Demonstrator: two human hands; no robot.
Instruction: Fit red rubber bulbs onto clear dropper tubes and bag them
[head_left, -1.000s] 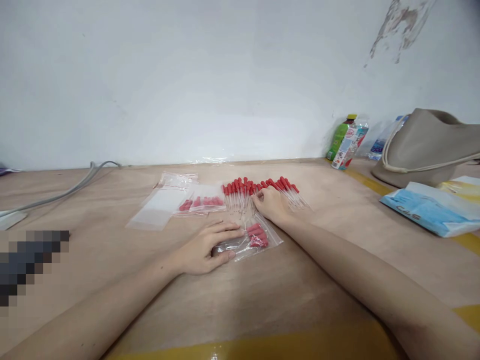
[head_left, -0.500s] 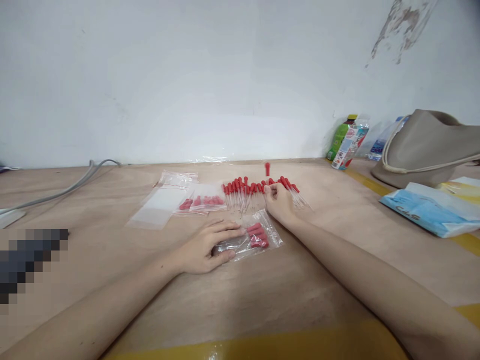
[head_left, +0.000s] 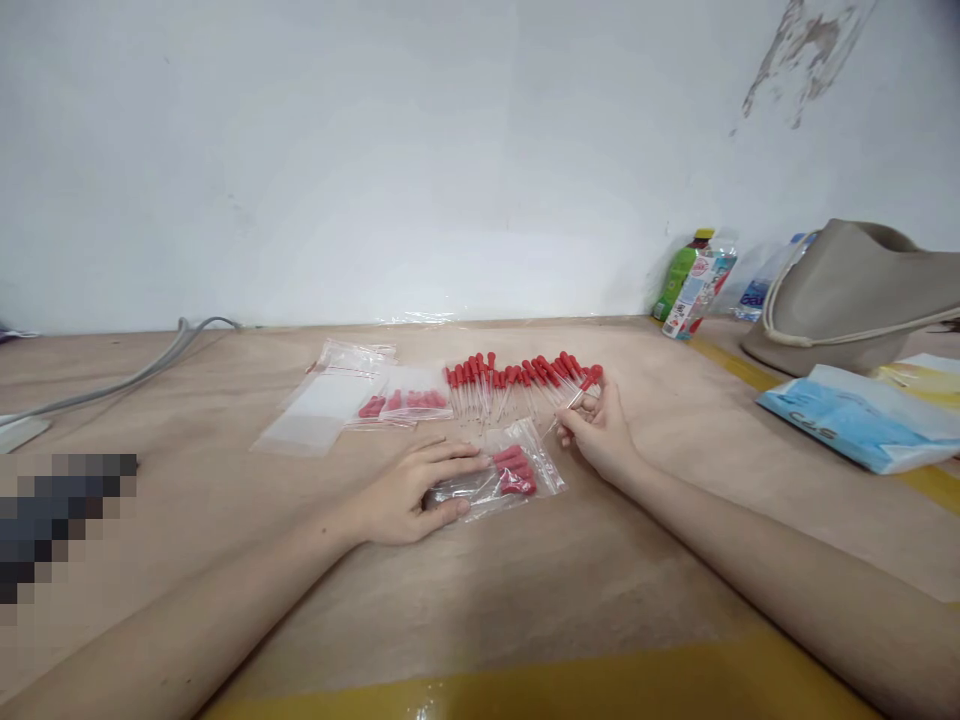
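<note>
My left hand (head_left: 420, 492) lies with its fingers spread over one end of a clear zip bag (head_left: 553, 478), pressing on it rather than gripping it. Several red-bulbed droppers show in the bag's right half. My right hand (head_left: 600, 428) is closed on a dropper (head_left: 575, 398), its red bulb tilted up to the right and its thin tip pointing down toward the bag's opening. Behind both hands lies a row of loose droppers (head_left: 487, 375) with red bulbs and clear stems.
Left of the loose droppers are filled bags (head_left: 416, 400) and a stack of flat zip bags (head_left: 311, 412). A grey cable (head_left: 150, 370) runs along the left. Bottles (head_left: 694, 285), a grey hat (head_left: 847, 300) and a blue packet (head_left: 855, 415) stand or lie at right.
My right hand has moved right and slightly nearer with the dropper, which has gone from upright to slanted. My left hand and the bag under it have stayed in place.
</note>
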